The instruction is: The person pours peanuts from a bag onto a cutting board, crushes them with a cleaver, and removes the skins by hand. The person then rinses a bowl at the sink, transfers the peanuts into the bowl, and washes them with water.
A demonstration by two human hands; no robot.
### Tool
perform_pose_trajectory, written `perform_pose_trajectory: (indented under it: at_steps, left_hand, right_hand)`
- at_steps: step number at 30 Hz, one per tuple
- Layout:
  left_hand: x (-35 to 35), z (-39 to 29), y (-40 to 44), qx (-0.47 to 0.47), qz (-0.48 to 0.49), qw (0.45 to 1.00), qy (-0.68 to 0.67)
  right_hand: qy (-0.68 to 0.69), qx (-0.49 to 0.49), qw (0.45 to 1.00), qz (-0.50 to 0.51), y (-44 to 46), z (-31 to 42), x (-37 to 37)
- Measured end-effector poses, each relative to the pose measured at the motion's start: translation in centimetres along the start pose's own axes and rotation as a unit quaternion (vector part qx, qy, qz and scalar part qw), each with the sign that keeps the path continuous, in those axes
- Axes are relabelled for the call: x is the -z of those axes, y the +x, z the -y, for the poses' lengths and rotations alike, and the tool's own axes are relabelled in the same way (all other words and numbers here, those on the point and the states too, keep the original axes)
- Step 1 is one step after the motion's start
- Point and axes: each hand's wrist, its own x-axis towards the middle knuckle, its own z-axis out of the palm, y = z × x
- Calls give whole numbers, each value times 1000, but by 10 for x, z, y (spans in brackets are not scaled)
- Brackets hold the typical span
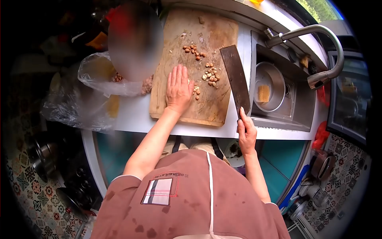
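On the wooden cutting board [215, 109] lie several peanuts in loose groups, some in red skins [193, 51] and some pale ones [211, 75]. My left hand [179, 88] rests flat near the board's left side, fingers stretched and side by side, with a few peanuts by its thumb. What lies under the palm is hidden. My right hand [246, 131] grips the handle end of a cleaver [236, 75]. The cleaver's broad dark blade slants up and left over the board's right edge.
Right of the board is a sink [304, 107] holding a metal bowl [269, 85] with a yellow sponge [263, 93], under a curved faucet [341, 49]. Clear plastic bags [95, 77] with peanuts lie at the left. A blurred oval hides part of the upper left.
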Motion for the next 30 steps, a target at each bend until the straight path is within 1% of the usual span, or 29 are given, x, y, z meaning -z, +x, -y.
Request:
perform_pose_trajectory:
  at_steps: [1,2,3,4,6,7,8,9,10,11,12,14,15,18,19,21,22,23,24,25,28,29,30]
  left_hand:
    - [-1,1,-1,-1,0,1000,-3]
    - [-2,1,0,-2,-1,1000,-7]
    - [-2,1,0,-6,0,1000,-6]
    - [-1,1,-2,-9,2,1000,-4]
    - [-2,2,7,-9,-17,1000,-3]
    - [-2,2,4,-7,-19,1000,-6]
    - [-2,1,0,-10,-18,1000,-11]
    - [0,3,3,-11,-31,998,-48]
    - [2,5,3,-8,-42,995,-86]
    - [3,6,2,-2,-55,991,-124]
    - [3,7,1,14,-62,984,-168]
    - [6,9,1,42,-77,964,-251]
    - [8,8,2,48,-98,956,-273]
    - [13,6,3,74,-97,955,-270]
    - [13,5,2,82,-104,952,-275]
    - [10,4,4,97,-119,947,-283]
    - [8,4,5,123,-121,935,-309]
    - [6,3,6,149,-123,922,-335]
    - [7,2,7,174,-124,908,-359]
    - [9,-1,9,205,-121,891,-387]
    - [0,4,15,217,-156,846,-460]
    - [-3,7,15,219,-154,829,-490]
    - [0,8,17,229,-136,828,-494]
  right_hand:
    - [-85,57,995,-17,-1,-8,-7]
    - [-171,114,978,-35,-1,-20,-15]
    - [-286,101,952,32,-3,-27,-19]
    - [-253,86,963,45,-3,-33,-28]
    - [-284,62,955,63,-3,-25,-22]
    - [-260,58,962,66,0,-14,-16]
    - [-205,64,974,72,0,-16,-10]
    - [-97,13,992,82,-2,-18,-7]
    - [10,-39,995,94,-6,-18,-2]
    - [197,-157,963,91,-12,-15,0]
    - [286,-184,937,80,-13,-8,4]
    - [329,-202,920,64,-11,-3,8]
    - [312,-224,921,61,-7,5,9]
    - [203,-228,947,100,0,21,3]
    - [143,-197,965,97,0,23,-4]
    - [149,-186,964,121,-1,29,-14]
    - [160,-186,960,135,-2,33,-17]
    - [130,-160,968,145,-4,37,-19]
    - [122,-160,966,161,-5,40,-19]
    - [132,-162,961,183,-7,42,-17]
    - [185,-183,935,242,-6,45,-10]
    - [205,-193,924,259,-6,44,-8]
    - [241,-199,918,244,-8,42,-5]
